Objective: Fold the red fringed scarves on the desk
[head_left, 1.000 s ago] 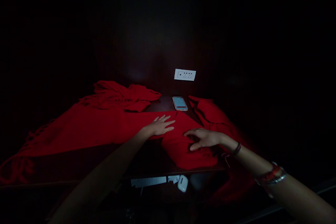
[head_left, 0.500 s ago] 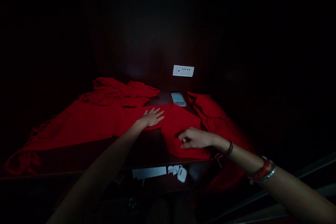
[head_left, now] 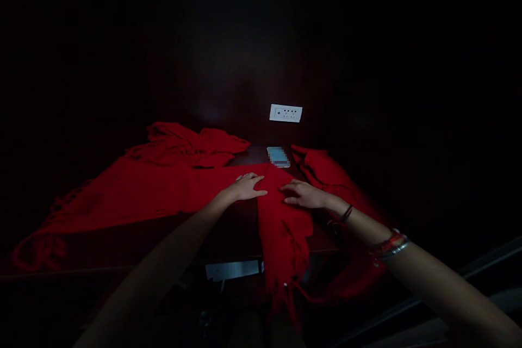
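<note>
A red fringed scarf (head_left: 163,187) lies across the dark table, and its right part bends toward me so that the fringed end hangs over the front edge. My left hand (head_left: 248,187) rests on the scarf near the bend, fingers stretched out. To its right, my right hand (head_left: 304,194) touches the strip that comes toward me, its fingers apart and slightly curled. A heap of red cloth (head_left: 196,141) lies behind the scarf on the left. Another red cloth (head_left: 334,174) lies to the right of my right hand and runs down into shadow.
A phone (head_left: 278,156) with a blurred screen lies at the back, behind the bend. A white socket panel (head_left: 286,113) is on the dark wall. Below the table's front edge (head_left: 122,267) a pale flat item (head_left: 232,270) shows. The surroundings are very dark.
The right part of the scarf has come down over the front edge, covering the white earbud case and crumpled paper. My left hand shifted right; my right hand moved slightly away from me and opened.
</note>
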Demonstrator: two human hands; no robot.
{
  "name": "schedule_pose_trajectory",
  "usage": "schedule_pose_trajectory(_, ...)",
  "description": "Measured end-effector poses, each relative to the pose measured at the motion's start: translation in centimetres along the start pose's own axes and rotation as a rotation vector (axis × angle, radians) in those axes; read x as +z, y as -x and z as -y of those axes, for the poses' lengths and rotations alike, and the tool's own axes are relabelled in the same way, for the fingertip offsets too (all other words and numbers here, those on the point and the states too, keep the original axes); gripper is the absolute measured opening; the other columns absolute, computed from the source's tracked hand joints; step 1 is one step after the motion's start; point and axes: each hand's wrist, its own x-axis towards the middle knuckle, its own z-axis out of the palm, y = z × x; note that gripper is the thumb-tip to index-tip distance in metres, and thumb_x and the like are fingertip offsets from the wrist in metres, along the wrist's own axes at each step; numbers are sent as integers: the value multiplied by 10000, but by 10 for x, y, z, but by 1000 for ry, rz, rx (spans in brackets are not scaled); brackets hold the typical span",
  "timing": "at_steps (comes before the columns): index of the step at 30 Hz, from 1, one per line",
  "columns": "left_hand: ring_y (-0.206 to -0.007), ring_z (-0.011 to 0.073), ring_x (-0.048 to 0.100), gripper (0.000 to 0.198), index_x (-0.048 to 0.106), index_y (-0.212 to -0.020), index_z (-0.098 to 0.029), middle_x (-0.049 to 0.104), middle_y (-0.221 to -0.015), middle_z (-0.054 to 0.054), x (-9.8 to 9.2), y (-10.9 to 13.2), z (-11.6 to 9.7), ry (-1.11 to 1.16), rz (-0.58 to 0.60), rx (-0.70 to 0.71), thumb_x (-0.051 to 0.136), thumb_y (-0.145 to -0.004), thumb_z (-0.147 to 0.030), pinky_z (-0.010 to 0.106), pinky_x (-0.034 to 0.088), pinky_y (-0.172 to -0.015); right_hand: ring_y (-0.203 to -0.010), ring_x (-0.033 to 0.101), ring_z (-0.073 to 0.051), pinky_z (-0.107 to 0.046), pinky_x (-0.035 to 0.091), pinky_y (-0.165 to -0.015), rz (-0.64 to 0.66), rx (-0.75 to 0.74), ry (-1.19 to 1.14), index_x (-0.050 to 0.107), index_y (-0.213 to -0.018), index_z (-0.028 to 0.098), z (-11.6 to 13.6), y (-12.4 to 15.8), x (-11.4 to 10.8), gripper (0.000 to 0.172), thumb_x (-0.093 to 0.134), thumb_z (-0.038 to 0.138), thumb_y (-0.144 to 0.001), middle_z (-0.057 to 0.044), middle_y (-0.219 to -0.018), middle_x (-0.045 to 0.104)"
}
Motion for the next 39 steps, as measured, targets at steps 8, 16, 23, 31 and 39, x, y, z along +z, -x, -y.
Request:
schedule_pose_trajectory(8, -967, 240, 451, 529, 413, -1130, -182, 479, -1056, 102, -15, 10, -12, -68, -67, -80, 446, -686, -468, 306, 355, -796, -1158, 263, -237, -319, 239, -917, -60, 276, 189, 324, -1223, 110, -35, -22, 32, 561, 264, 468, -795, -152, -1245, 329)
schedule_pose_trajectory(16, -696, 136, 538, 336, 553, -961, -205, 603, -772, 4, -25, 25, -38, 98, 154, -22, 445, -644, -170, 195, 379, -599, -1178, 184, -318, -447, 195, -894, 17, 545, 196, 206, -1267, 88, -13, -25, 33, 777, 144, 636, -719, -203, -1300, 195)
schedule_pose_trajectory(23, -580, 119, 527, 314, 608, -765, -136, 591, -625, 36, -37, 22, -26, 156, 157, -182, 300, -713, -166, 198, 365, -524, -1101, 324, -328, -416, 285, -845, 130, 580, 124, 353, -1189, 48, -14, -30, 17, 838, 223, 686, -662, -228, -1229, 310)
schedule_pose_trajectory(31, -716, 147, 515, 384, 515, -938, -186, 557, -859, 38, -34, 48, -38, 78, 171, -108, 458, -562, -129, 203, 386, -573, -1105, 322, -323, -421, 271, -866, -118, 633, 128, 399, -1166, 70, -22, -37, 34, 743, 277, 630, -693, -197, -1211, 362)
schedule_pose_trajectory(39, -631, 87, 516, 571, 503, -1039, -169, 559, -908, 26, -44, 55, -24, 372, 326, -260, 293, -534, -5, 156, 386, -508, -926, 517, -225, -283, 394, -720, -261, 718, -32, 558, -976, 118, -45, -77, 9, 343, 400, 328, -754, -150, -1014, 550)
